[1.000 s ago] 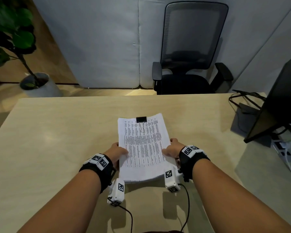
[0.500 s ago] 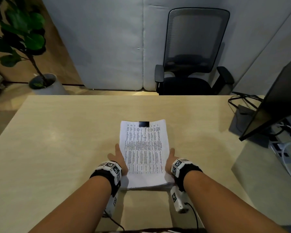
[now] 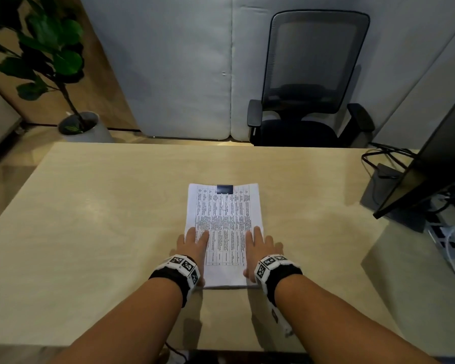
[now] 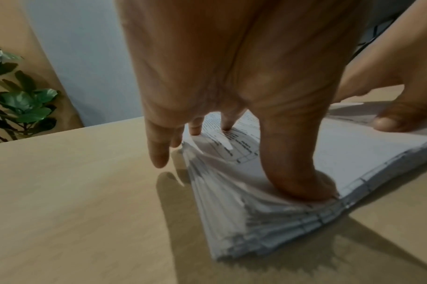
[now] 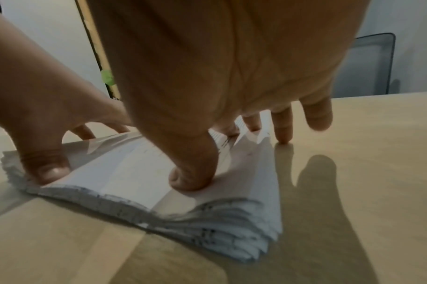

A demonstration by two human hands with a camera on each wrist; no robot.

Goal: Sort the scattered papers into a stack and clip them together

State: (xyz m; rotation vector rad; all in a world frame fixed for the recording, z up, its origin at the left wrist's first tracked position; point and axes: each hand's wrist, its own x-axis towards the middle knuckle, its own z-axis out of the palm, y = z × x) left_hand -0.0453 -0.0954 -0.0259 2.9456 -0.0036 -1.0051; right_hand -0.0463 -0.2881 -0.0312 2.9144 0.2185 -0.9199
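Observation:
A stack of printed papers (image 3: pixel 225 222) lies flat on the wooden desk (image 3: pixel 90 232). A black binder clip (image 3: pixel 225 189) is fastened at the middle of its far edge. My left hand (image 3: pixel 193 241) rests on the stack's near left part with its fingers stretched out, and my right hand (image 3: pixel 260 243) does the same on the near right. In the left wrist view my thumb (image 4: pixel 297 182) presses the near corner of the stack (image 4: pixel 365 153). In the right wrist view my right thumb (image 5: pixel 193 173) presses on the top sheet (image 5: pixel 125 173). Neither hand curls around anything.
A dark monitor (image 3: pixel 436 158) stands at the desk's right edge, with cables (image 3: pixel 378 158) and a power strip (image 3: pixel 444 237) beside it. A black office chair (image 3: pixel 307 101) faces the far side. A potted plant (image 3: pixel 50 61) stands on the floor at far left.
The stack's near end was lifted off the desk, held at its sides. It now lies flat, and both hands have moved on top with the fingers spread.

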